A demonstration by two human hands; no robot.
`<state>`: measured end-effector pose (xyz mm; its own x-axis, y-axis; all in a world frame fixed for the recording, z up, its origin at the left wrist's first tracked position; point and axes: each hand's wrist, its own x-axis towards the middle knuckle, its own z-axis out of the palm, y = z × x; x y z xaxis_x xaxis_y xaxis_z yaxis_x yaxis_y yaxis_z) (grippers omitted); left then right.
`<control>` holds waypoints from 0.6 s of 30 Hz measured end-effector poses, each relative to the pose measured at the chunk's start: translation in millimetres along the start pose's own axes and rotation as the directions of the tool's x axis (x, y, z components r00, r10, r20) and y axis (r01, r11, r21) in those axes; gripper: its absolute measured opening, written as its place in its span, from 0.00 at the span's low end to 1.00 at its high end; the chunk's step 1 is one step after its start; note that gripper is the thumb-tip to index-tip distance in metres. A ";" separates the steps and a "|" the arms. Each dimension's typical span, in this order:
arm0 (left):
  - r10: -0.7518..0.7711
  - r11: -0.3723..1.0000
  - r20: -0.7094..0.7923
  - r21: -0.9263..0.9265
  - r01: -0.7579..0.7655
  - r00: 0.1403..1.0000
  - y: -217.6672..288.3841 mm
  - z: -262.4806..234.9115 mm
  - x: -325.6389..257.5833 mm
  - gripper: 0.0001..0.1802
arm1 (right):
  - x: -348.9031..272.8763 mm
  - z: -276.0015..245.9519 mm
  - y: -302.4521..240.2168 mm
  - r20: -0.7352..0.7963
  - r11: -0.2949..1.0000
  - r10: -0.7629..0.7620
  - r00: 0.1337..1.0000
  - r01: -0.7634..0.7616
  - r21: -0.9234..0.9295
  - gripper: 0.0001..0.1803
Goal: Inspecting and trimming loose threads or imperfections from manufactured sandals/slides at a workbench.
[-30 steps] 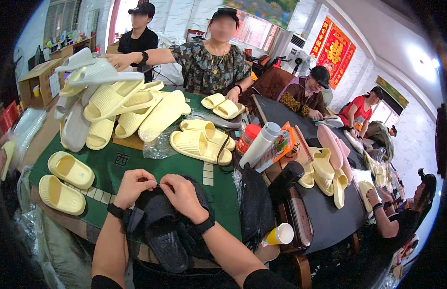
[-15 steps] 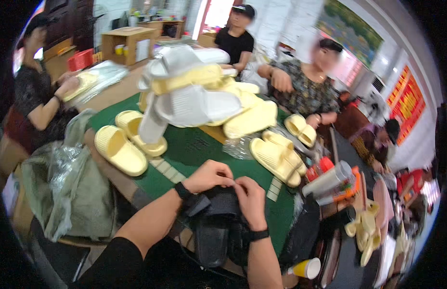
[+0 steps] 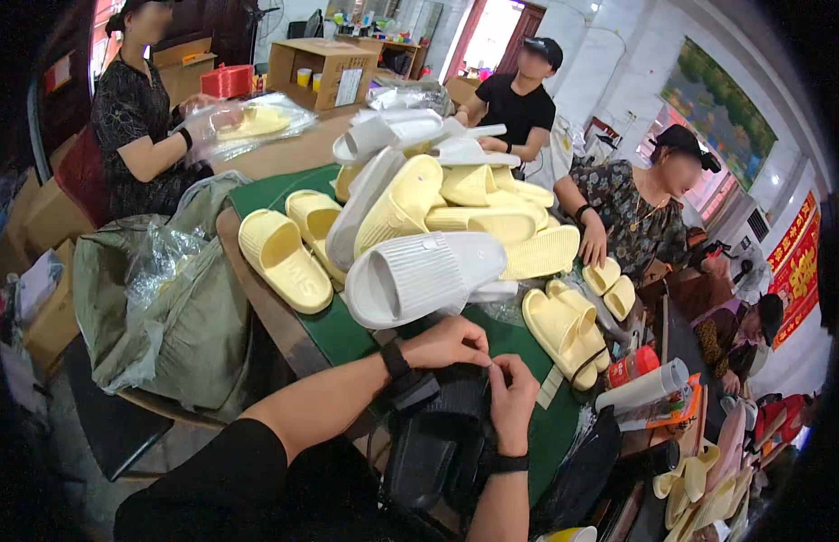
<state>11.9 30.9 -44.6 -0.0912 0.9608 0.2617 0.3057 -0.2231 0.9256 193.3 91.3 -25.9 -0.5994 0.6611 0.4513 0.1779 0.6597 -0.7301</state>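
My left hand (image 3: 448, 343) and my right hand (image 3: 514, 395) meet fingertip to fingertip, thumbs and forefingers pinched. What they pinch is too small to make out. Just below them, at my lap, lies a pair of black slippers (image 3: 419, 456), partly covered by my right hand and wrist. Beyond my left hand a white slipper (image 3: 410, 278) leans at the near side of a heap of pale yellow slippers (image 3: 406, 203) and white ones on the green mat (image 3: 333, 339). Left of the heap is a yellow slipper pair (image 3: 288, 266); another yellow pair (image 3: 564, 330), banded together, sits to the right.
A red-lidded jar (image 3: 632, 364) and a white roll (image 3: 645, 384) stand at right, near more slippers (image 3: 686, 483). A sack (image 3: 175, 312) with clear plastic is at left. Several people sit around the table; one handles a bagged yellow slipper (image 3: 257, 122). Behind is a cardboard box (image 3: 320, 72).
The slipper heap has slid towards me, and a white slipper now covers mat that was bare. The view has shifted, so everything sits farther right. My hands keep their fingertips together.
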 end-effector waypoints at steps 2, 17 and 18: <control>0.010 1.000 -0.004 0.011 -0.010 1.000 -0.2 -0.6 0.2 0.11 | 1.4 -1.3 -0.6 0.038 0.999 0.044 0.998 -0.043 -0.021 0.04; 0.026 0.998 -0.085 -0.054 -0.030 0.996 -2.7 3.2 1.5 0.09 | 2.0 0.1 5.1 -0.095 0.994 -0.067 0.993 0.059 -0.091 0.04; 0.015 0.995 -0.091 -0.094 -0.024 0.996 -3.2 3.5 1.9 0.09 | 1.7 -0.8 5.1 -0.108 0.992 -0.081 0.991 0.069 -0.108 0.04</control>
<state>14.0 34.1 -48.0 -0.1723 0.9384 0.2996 0.2169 -0.2605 0.9408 193.8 96.1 -28.5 -0.5236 0.6407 0.5616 0.2198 0.7384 -0.6375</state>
